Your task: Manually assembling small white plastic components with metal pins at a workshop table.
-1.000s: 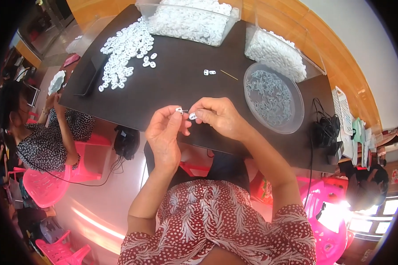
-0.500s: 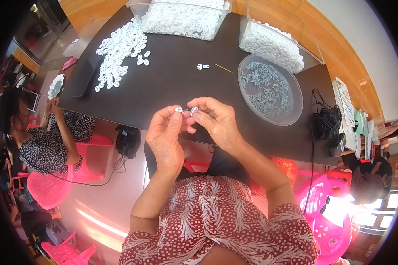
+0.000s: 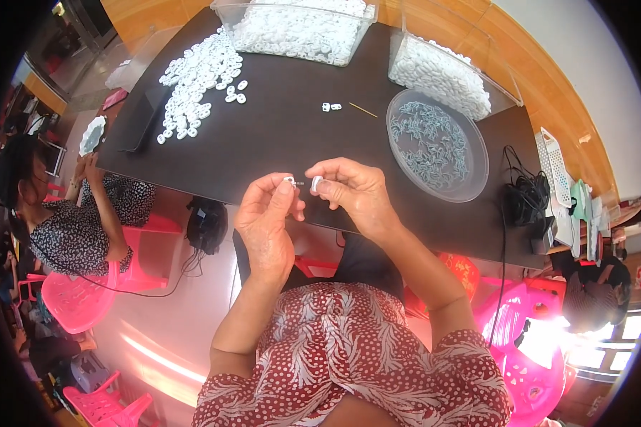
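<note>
Over the near edge of the table, my left hand [image 3: 266,224] pinches a small white plastic piece [image 3: 289,181] between thumb and fingertips. A thin screw [image 3: 299,183] sticks out of that piece toward the right. My right hand [image 3: 361,198] grips a white oval plastic piece [image 3: 315,184] by its edge, with a small gap between it and the screw tip. Farther back on the table lie two small white blocks [image 3: 326,107] beside a thin yellowish stick [image 3: 363,109]. To the right stands a round clear tub [image 3: 482,171] holding many grey screws.
Loose white oval pieces [image 3: 192,89] spread over the table's left side, near a dark tray [image 3: 141,124]. Two clear bins, one at the back [image 3: 352,53] and one at the right [image 3: 495,60], hold white pieces. Black cables [image 3: 527,192] lie at the right edge. Another person [image 3: 78,228] sits at left.
My right hand has drawn slightly right with the oval piece, widening the gap, so the screw in the left hand's piece shows plainly. The view has shifted a little.
</note>
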{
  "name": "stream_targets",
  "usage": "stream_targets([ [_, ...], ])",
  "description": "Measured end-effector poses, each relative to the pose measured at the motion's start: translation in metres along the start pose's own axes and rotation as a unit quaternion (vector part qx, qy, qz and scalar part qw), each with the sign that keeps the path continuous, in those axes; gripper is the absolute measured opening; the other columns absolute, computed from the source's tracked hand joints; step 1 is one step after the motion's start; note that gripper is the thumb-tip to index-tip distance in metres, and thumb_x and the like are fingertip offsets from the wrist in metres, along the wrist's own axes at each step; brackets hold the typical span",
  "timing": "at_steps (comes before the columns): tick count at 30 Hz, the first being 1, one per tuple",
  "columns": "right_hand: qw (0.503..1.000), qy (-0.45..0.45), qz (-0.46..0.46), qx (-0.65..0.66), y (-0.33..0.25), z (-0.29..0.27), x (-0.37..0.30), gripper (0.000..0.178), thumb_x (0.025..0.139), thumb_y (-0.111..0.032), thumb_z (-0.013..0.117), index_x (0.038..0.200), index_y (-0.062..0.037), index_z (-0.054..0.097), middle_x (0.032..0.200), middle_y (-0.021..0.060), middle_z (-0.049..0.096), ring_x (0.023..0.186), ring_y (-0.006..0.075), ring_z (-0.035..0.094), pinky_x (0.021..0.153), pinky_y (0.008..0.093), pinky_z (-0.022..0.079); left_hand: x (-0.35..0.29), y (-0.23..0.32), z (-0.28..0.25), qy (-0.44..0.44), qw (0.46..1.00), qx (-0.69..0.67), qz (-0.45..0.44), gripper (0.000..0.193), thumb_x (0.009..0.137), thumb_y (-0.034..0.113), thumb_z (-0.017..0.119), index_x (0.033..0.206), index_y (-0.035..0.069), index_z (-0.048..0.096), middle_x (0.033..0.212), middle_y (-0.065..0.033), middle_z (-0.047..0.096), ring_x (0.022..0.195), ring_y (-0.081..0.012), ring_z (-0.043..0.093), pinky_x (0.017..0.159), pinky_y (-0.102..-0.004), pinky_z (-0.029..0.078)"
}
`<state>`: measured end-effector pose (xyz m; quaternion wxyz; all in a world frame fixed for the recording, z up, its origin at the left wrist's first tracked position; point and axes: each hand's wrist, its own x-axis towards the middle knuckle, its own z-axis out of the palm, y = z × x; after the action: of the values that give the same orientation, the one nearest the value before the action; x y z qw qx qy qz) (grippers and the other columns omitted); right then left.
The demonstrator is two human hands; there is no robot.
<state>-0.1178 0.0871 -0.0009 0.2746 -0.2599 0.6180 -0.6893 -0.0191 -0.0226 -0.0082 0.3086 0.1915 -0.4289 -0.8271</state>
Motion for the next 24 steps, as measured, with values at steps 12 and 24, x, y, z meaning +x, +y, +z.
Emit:
stream_targets([
  [12,0.999,0.021,0.012,0.036,0.002,-0.003,-0.002,0.017,0.086,-0.007,0.061,0.101,0.0007,0.064,0.085,0.0037,0.066,0.072,0.0062,0.057,0.058,0.0193,0.043,-0.009,0.004,0.004,-0.004,1.000,0.023,-0.013,0.013,0.087,0.007,0.061,0.097,-0.001,0.057,0.080,-0.0104,0.063,0.062,-0.0151,0.061,0.050,-0.0258,0.047],
  [24,0.999,0.046,-0.003,0.023,-0.004,0.003,-0.004,0.014,0.085,-0.006,0.063,0.097,0.0009,0.066,0.083,0.0031,0.066,0.071,0.0043,0.056,0.057,0.0181,0.042,-0.011,-0.001,0.004,-0.001,0.997,0.071,0.016,0.009,0.087,0.003,0.059,0.093,-0.002,0.056,0.077,-0.0112,0.063,0.059,-0.0152,0.061,0.047,-0.0243,0.047],
])
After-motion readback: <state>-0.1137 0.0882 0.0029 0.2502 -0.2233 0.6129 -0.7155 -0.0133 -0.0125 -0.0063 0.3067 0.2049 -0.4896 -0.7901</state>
